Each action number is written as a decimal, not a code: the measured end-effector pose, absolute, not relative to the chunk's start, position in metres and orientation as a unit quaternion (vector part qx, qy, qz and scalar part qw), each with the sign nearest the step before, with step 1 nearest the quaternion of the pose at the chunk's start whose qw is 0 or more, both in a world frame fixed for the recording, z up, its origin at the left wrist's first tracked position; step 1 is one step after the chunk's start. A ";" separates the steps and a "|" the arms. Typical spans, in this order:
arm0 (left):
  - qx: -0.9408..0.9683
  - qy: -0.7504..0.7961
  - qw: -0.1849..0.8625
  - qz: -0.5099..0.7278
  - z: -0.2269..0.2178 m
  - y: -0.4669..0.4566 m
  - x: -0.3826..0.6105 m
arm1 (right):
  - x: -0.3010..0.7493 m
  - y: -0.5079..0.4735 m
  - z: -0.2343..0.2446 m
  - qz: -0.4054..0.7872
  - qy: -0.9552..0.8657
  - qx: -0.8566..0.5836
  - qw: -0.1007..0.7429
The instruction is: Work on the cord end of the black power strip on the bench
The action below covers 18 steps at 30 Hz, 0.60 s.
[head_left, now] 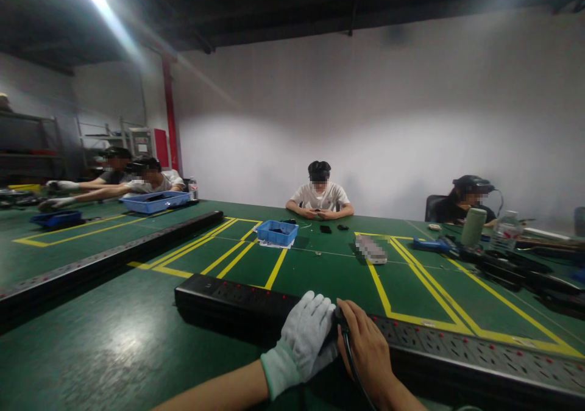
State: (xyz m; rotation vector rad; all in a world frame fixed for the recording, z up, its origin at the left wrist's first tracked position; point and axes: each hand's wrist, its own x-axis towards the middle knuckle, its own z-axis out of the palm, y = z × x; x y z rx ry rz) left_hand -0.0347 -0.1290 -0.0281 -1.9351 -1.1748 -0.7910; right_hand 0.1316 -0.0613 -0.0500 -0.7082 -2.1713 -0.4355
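My left hand (305, 335) wears a pale grey-white glove with a light green cuff. Its fingers are pressed together and curled over a dark thing, mostly hidden beneath them, in front of a long black power strip (228, 296). I cannot tell whether that dark thing is part of the strip. Bare and close beside it, my right hand (368, 344) has its fingers closed around a black plug (339, 314). A black cable (350, 353) runs down from the plug along the palm. Whether the plug touches the strip is hidden by the hands.
A second power strip (137, 243) lies to the left. Yellow tape marks the green table (114, 332). Beyond the hands are a blue bin (277, 234) and a blurred pale object (371, 249). Bottles and black tools (516, 268) lie at right. Several people sit around the table.
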 end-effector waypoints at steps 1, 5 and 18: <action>-0.750 -0.453 0.366 -0.312 -0.028 -0.129 -0.035 | 0.132 -0.061 -0.050 -0.172 -0.858 -0.279 0.396; -0.748 -0.452 0.368 -0.318 -0.030 -0.127 -0.035 | 0.131 -0.061 -0.050 -0.177 -0.855 -0.280 0.399; -0.747 -0.460 0.359 -0.318 -0.028 -0.128 -0.033 | 0.131 -0.061 -0.048 -0.185 -0.849 -0.272 0.413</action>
